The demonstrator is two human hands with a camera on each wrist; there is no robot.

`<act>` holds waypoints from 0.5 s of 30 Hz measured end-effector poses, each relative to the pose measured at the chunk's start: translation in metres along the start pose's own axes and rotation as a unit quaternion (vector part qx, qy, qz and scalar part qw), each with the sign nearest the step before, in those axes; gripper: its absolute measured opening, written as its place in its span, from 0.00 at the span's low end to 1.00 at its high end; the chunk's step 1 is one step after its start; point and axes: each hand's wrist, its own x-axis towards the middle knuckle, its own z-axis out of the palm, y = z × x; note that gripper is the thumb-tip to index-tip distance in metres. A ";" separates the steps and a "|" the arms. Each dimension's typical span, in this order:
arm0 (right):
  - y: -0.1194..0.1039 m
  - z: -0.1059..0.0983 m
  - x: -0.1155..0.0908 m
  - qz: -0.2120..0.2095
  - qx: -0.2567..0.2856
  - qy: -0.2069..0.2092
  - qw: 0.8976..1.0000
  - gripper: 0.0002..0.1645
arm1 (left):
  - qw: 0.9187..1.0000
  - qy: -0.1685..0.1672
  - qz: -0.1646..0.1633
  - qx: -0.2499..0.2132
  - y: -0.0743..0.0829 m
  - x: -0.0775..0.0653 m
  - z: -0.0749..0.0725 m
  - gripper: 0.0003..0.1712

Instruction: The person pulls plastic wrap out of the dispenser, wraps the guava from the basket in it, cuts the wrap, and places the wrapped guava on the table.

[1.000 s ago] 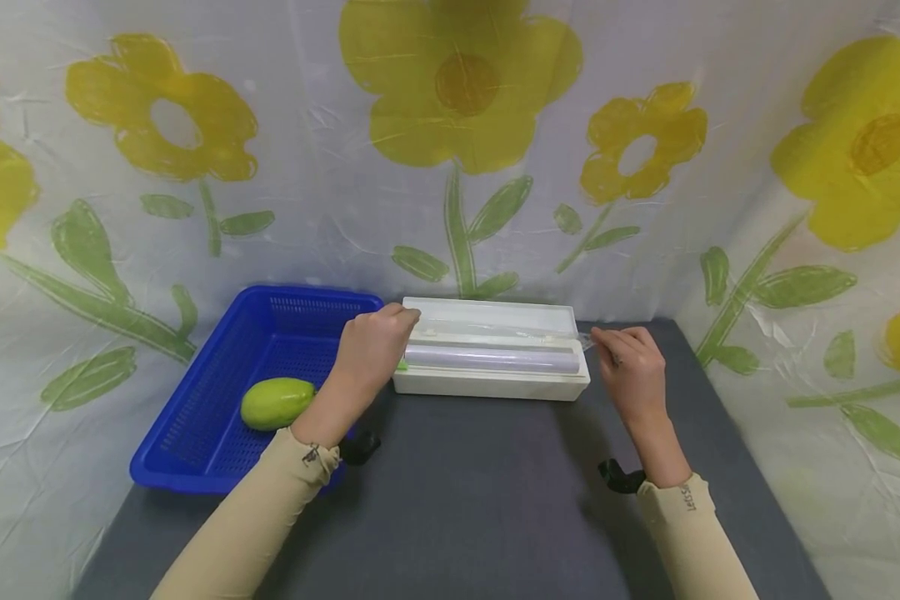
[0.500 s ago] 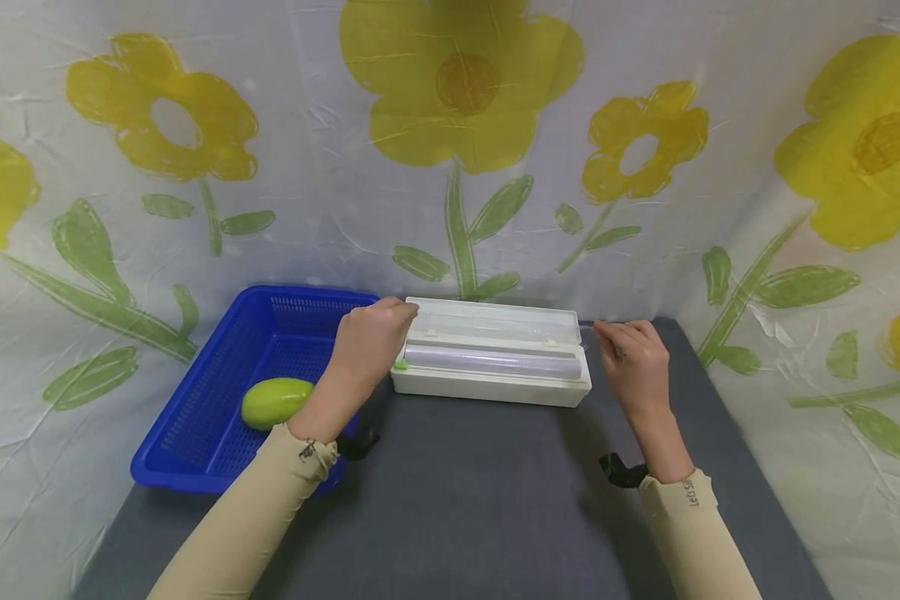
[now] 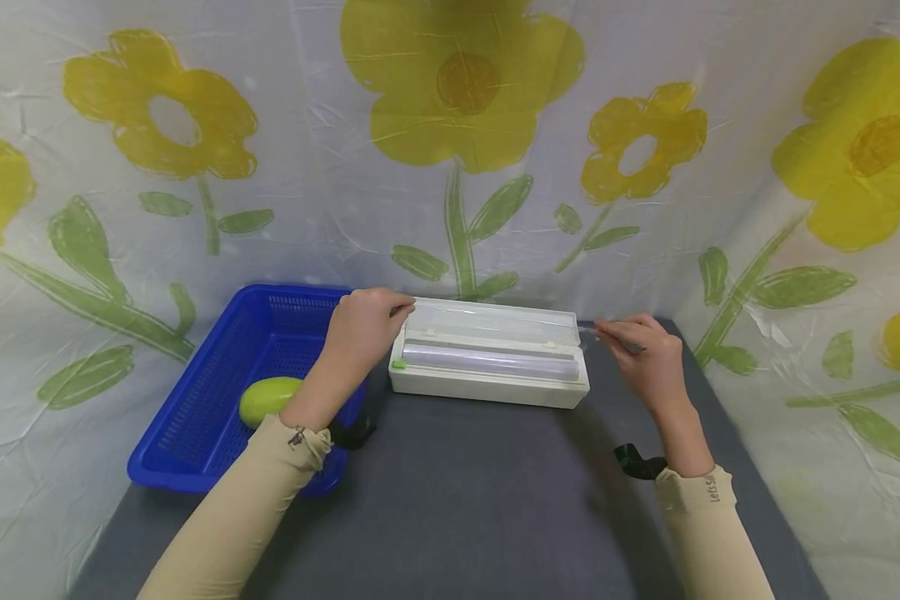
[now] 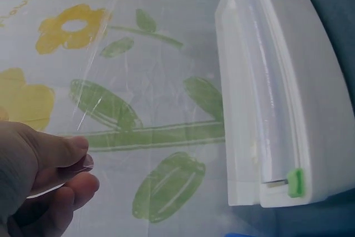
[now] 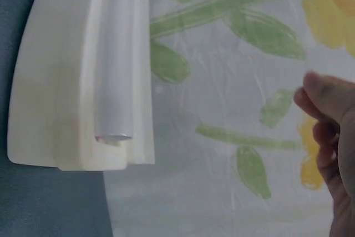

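Note:
A white cling film dispenser (image 3: 487, 392) stands at the back of the table with its lid (image 3: 495, 320) raised. Inside lies a roll of clear film (image 3: 491, 362), and a green cutter slider (image 4: 295, 183) sits at the dispenser's left end. My left hand (image 3: 362, 332) pinches a clear sheet of cling film (image 4: 89, 95) between thumb and fingers, near the lid's left corner. At the opposite end, my right hand (image 3: 645, 360) pinches the film's other corner. The sheet stretches between both hands above the dispenser, barely visible except for its creases and shine.
On the left, a blue plastic basket (image 3: 167, 478) holds a green oval fruit (image 3: 265, 400), partly covered by my left forearm. Behind the dispenser hangs a flower-patterned curtain (image 3: 330, 200). A dark grey cloth (image 3: 465, 508) covers the table.
My left hand has shifted a little left and up, and my right hand a little right. The film between them is spread wider. The basket and fruit stay put.

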 end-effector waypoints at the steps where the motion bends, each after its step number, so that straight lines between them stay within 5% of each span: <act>1: 0.001 -0.002 0.000 0.001 0.006 -0.009 1.000 0.15 | 1.000 -0.005 -0.004 -0.003 0.000 0.001 -0.001 0.08; 9: 0.002 -0.008 0.000 0.052 0.077 -0.021 0.995 0.11 | 1.000 -0.018 -0.013 -0.005 0.001 0.004 -0.002 0.08; 15: 0.002 -0.007 0.000 0.072 0.069 -0.021 0.995 0.08 | 1.000 -0.023 -0.012 -0.010 0.002 0.005 -0.003 0.08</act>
